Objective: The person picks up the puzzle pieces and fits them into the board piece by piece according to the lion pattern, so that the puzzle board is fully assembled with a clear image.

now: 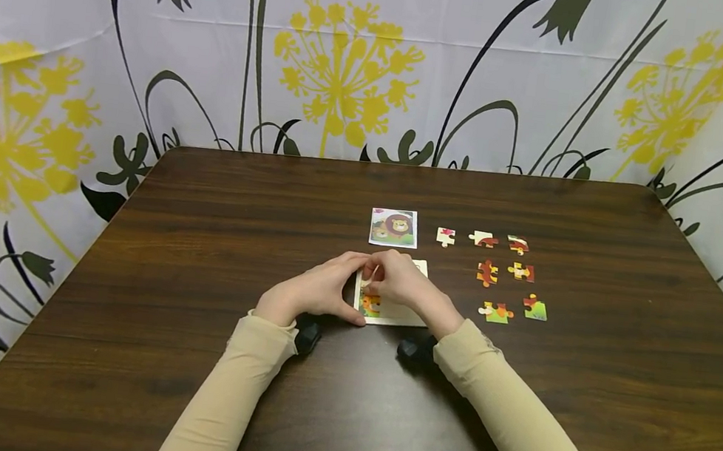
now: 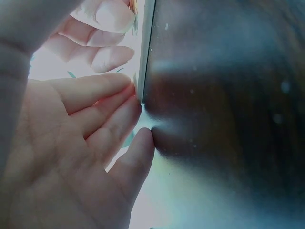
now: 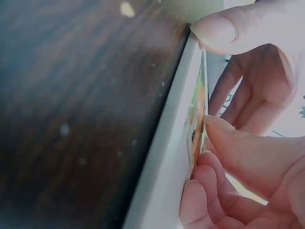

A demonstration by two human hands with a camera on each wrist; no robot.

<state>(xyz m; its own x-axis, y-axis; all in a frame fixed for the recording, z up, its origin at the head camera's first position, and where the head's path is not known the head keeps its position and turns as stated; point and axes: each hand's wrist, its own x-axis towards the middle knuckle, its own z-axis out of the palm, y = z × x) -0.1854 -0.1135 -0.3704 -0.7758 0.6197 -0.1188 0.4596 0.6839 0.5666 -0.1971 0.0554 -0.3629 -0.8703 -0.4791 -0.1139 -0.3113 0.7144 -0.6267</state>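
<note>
A pale puzzle board (image 1: 398, 317) lies flat on the table in the head view. My left hand (image 1: 317, 287) spans its left side, thumb at the near corner and fingers at the far edge. An orange puzzle piece (image 1: 369, 305) sits in the board's near left corner. Over the board's left part is my right hand (image 1: 403, 281), fingers curled. In the right wrist view its thumb and fingers pinch a thin orange puzzle piece (image 3: 193, 139) close against the board. My right hand hides much of the board from above.
Behind the board lies a picture card (image 1: 394, 228) of lions. Several loose puzzle pieces (image 1: 487, 272) are spread to the right on the dark wooden table (image 1: 232, 240). A flower-patterned cloth (image 1: 222, 38) hangs behind the table.
</note>
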